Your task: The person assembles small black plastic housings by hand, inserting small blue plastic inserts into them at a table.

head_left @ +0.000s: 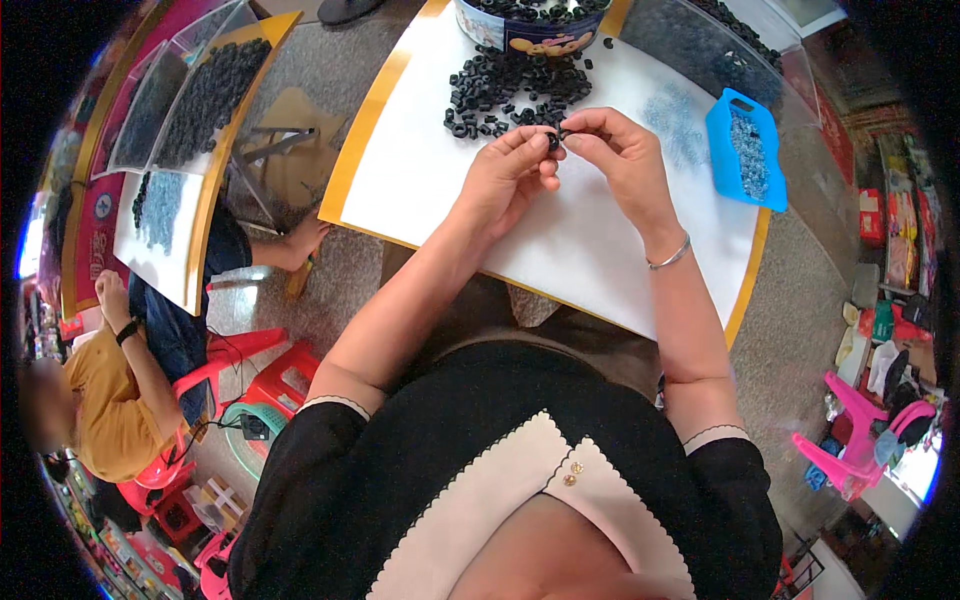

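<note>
Over the white tabletop [400, 170], my two hands meet fingertip to fingertip. My left hand [505, 172] pinches a small round black part [552, 141] between thumb and forefinger. Thumb and forefinger of my right hand [622, 158] are closed at the same spot, against a tiny dark piece whose kind I cannot make out. Just beyond the left hand lies a loose pile of small black ring-shaped parts [515, 88]. Many tiny clear pieces [675, 118] are scattered to the right of my right hand.
A round tin [530, 38] of black parts stands behind the pile. At the right edge is a blue tray [718, 160] of clear pieces; a clear bin [700, 60] stands far right. A person in a mustard shirt [120, 410] sits left, beside another table [150, 270]. Pink stool [850, 440] at right.
</note>
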Available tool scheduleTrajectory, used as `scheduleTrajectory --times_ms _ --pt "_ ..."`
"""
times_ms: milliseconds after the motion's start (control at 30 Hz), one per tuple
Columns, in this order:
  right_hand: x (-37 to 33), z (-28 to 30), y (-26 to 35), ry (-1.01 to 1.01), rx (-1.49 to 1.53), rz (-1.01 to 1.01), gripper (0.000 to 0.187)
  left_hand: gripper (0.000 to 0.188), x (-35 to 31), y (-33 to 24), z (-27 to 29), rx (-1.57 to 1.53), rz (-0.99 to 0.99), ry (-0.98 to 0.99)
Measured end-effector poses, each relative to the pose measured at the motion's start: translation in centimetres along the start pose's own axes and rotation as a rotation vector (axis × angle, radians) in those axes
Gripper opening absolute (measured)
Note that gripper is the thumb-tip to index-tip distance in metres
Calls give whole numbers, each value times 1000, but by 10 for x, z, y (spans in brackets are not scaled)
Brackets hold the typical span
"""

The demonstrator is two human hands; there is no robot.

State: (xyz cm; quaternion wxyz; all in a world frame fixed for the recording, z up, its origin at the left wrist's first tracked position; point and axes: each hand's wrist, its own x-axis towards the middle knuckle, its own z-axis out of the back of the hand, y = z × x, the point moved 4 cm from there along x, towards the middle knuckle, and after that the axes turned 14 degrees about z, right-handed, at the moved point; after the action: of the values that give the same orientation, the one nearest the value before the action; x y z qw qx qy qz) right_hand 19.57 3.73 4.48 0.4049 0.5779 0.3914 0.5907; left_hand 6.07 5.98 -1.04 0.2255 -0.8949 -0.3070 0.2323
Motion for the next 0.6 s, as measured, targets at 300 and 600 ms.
scheduleTrajectory --times_ms 300,600 --pt "0 -9 22 81 -432 321 9 20 0 -1 0 26 -23 -26" --pt "1 -9 25 138 -572 450 10 17 0 0 1 69 -49 -64"
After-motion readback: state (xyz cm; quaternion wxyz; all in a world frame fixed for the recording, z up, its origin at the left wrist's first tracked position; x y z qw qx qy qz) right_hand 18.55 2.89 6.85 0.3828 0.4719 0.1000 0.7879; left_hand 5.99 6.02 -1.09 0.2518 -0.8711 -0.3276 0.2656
